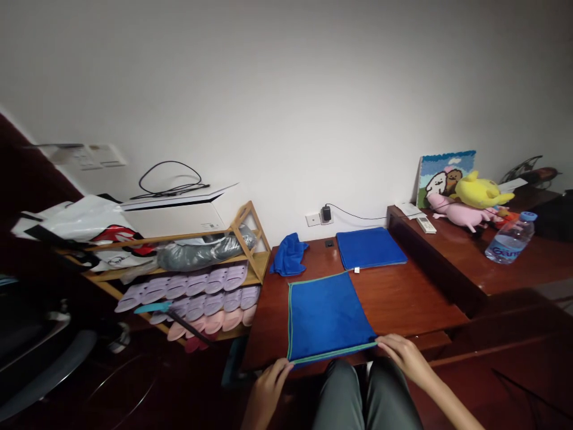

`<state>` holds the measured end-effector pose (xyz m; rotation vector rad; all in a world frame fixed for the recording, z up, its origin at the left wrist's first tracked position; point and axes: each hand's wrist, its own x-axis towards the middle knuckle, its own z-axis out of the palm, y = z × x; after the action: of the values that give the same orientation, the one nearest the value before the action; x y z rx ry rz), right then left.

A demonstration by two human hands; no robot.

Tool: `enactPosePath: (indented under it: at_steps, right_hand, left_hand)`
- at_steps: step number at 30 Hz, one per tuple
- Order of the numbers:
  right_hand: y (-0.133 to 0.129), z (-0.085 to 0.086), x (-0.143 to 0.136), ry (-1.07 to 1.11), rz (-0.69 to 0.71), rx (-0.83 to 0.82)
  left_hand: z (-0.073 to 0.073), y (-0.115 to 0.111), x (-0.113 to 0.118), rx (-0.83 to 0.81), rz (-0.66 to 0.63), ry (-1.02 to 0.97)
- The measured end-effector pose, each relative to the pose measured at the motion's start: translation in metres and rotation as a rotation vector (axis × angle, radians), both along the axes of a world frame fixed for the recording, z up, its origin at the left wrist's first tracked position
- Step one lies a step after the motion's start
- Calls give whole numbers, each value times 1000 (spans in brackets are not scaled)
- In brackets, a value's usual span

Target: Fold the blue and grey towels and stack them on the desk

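A blue towel [329,313] with green stitched edges lies folded into a near-square on the brown wooden desk [403,298]. Its near edge runs between my hands at the front of the desk. My left hand [272,382] pinches the near left corner between thumb and fingers. At the near right corner, my right hand [398,351] grips the cloth the same way. Behind it, a folded blue towel stack [370,247] with a small white tag lies flat. To the back left sits a crumpled blue cloth [289,255].
A wooden shoe rack [250,239] with rows of lilac and pink slippers stands left. On the raised right surface are a plastic water bottle [510,240], plush toys [477,197], a white remote [426,224] and a dog picture [447,173]. A charger [326,212] is plugged into the wall.
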<state>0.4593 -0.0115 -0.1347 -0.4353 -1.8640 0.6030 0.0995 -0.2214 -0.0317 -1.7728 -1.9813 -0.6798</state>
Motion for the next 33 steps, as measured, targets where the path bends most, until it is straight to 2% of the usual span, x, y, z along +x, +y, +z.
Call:
enactPosePath:
  at_steps: [3,6,9,11,14,17,20,23,26,28,29,31,33]
  right_hand:
    - [-10,41,37,44,-33,37]
    - [-15,89,79,145,-73,84]
    - [-10,137,114,209,-116,121]
    - [1,164,130,217,-133,85]
    - [33,197,142,218,-102,-61]
    - [83,222,147,261,-70,-189]
    - [141,251,152,338,-89,-214]
    - [196,288,156,465,-113,-191]
    - [238,322,155,580,-171,-139]
    - [259,333,153,614,-235,-100]
    - [267,332,152,615,-276,-87]
    - [279,316,147,582,-381,-63]
    - [286,277,136,534,-502,-44]
  left_hand:
    - [55,-12,21,91,-93,-205]
    - [122,-13,47,162,-149,-224]
    - [185,11,75,234,-242,-234]
    - [218,41,91,255,-315,-284]
    - [250,97,109,204,-431,-350]
    - [275,156,121,115,-499,-359]
    - [304,209,137,109,-536,-309]
    - [334,255,156,217,-569,-193]
    - [355,295,170,296,-585,-99]
    - [356,319,173,318,-577,-75]
    - [352,331,172,329,-566,-63]
    - [334,351,166,335,-545,-41]
    - [302,365,156,308,-529,-22]
